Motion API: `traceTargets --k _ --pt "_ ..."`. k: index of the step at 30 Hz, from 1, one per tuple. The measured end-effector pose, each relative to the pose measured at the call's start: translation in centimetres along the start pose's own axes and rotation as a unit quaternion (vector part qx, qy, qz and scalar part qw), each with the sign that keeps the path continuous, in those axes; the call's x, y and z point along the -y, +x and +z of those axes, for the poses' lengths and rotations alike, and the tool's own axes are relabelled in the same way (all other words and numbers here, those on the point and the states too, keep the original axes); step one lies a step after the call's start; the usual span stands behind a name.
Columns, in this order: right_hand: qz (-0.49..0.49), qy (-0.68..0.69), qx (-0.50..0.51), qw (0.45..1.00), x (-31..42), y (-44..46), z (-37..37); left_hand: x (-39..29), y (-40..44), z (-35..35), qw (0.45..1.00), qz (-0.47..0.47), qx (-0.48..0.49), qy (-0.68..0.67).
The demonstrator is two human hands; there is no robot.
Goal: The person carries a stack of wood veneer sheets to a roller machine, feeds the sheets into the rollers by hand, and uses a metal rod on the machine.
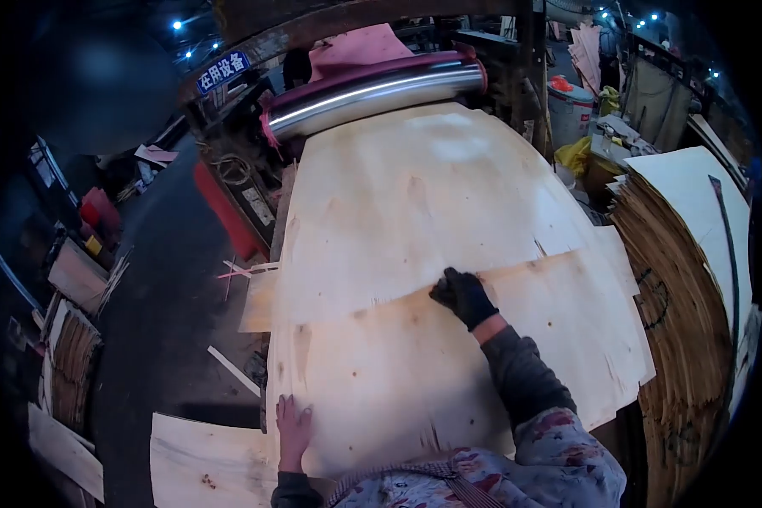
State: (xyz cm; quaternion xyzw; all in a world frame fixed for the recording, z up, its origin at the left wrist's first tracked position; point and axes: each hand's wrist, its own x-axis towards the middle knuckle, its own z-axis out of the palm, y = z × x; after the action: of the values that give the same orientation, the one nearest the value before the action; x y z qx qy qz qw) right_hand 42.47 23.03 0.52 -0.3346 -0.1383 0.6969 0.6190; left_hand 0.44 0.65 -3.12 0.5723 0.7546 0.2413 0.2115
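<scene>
Your left hand [293, 430], bare, lies open at 7 o'clock with its fingers a little spread, resting on the left edge of the nearer wood sheet [398, 381]. Your right hand [464, 298], in a dark glove, is curled closed just off the centre toward 4 o'clock, knuckles up, over the line where that sheet meets the farther wood sheet [406, 186]; you can't tell from here whether the fingers pinch the edge. The nearer sheet spreads from the centre down to 6 o'clock before your body, and the farther one runs from the centre up to 12 o'clock, reaching the shiny metal roller [381, 97]. Pink material [360, 52] shows behind the roller. At 11 o'clock you have a blue sign [223, 73] on the machine frame, and between 9 and 10 a red panel [229, 216]. At 3 o'clock stands a tall stack of thin wood sheets [681, 271], its layered edges facing you.
</scene>
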Motion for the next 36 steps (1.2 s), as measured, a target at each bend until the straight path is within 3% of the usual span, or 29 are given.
traceTargets --k 2,5,7,10,12,13,14,16,17,21,22,23,24,25,26,30,31,32,33,36 --pt "-0.034 -0.016 0.033 0.999 0.3 3.8 0.5 0.0 0.0 0.0 1.000 -0.001 -0.002 -0.019" --pt "-0.055 0.075 0.085 0.992 0.3 5.8 2.3 -0.4 -0.6 -0.5 0.996 -0.012 0.007 -0.083" --pt "-0.030 0.070 0.109 0.991 -0.8 4.3 2.6 -0.6 -0.4 -1.1 0.991 -0.019 0.014 -0.130" --pt "0.061 -0.011 0.171 0.983 -3.2 -2.1 0.9 -1.3 -0.5 -2.5 0.968 -0.036 0.005 -0.250" --pt "0.111 -0.044 0.201 0.972 -5.1 -8.8 -0.8 -3.5 -0.8 -5.3 0.901 -0.092 0.109 -0.409" --pt "0.131 -0.019 0.224 0.965 -5.9 -12.4 -2.0 -3.5 -0.6 -5.7 0.888 -0.063 0.112 -0.442" --pt "0.121 -0.098 0.231 0.961 -5.5 -16.7 -1.6 -3.9 -0.7 -6.4 0.886 -0.064 0.113 -0.445" --pt "0.207 -0.114 0.160 0.958 -5.3 -23.2 -1.5 -5.2 -1.2 -8.4 0.875 -0.060 0.148 -0.457" --pt "0.213 -0.080 0.175 0.958 -5.7 -25.9 -2.5 -5.6 -1.3 -8.8 0.868 -0.047 0.140 -0.473" --pt "0.237 -0.054 0.034 0.969 -7.3 -34.7 -4.4 -8.0 -1.5 -11.3 0.880 0.008 0.145 -0.452" --pt "0.134 -0.244 0.044 0.960 -8.2 -36.2 -6.1 -8.4 -1.3 -12.0 0.877 0.002 0.148 -0.457" --pt "0.027 -0.422 0.056 0.904 -8.6 -37.3 -7.2 -8.8 -1.1 -12.7 0.856 0.000 0.141 -0.498" --pt "0.033 -0.427 0.054 0.902 -8.6 -37.9 -7.7 -8.9 -1.0 -13.4 0.833 -0.003 0.132 -0.537" --pt "0.117 -0.262 -0.046 0.957 -8.5 -38.4 -8.1 -8.9 -0.9 -14.0 0.831 -0.008 0.131 -0.541" --pt "0.193 -0.085 -0.146 0.967 -8.4 -38.7 -8.4 -8.9 -0.9 -14.5 0.827 0.002 0.129 -0.547" --pt "0.069 -0.332 -0.111 0.934 -5.8 -38.7 -3.7 -7.9 -0.8 -15.1 0.808 0.032 0.113 -0.578" --pt "0.062 -0.328 -0.114 0.936 -6.2 -38.3 -5.1 -7.2 -0.4 -14.6 0.784 0.047 0.107 -0.610" --pt "-0.037 -0.488 -0.075 0.869 -7.2 -37.5 -7.7 -7.0 0.1 -14.2 0.783 0.054 0.114 -0.609" --pt "-0.133 -0.628 -0.035 0.766 -7.7 -36.4 -9.6 -6.9 0.6 -13.8 0.798 0.025 0.106 -0.592" --pt "-0.110 -0.581 -0.020 0.806 -6.4 -30.8 -8.6 -5.1 2.8 -11.3 0.825 -0.003 0.092 -0.557"
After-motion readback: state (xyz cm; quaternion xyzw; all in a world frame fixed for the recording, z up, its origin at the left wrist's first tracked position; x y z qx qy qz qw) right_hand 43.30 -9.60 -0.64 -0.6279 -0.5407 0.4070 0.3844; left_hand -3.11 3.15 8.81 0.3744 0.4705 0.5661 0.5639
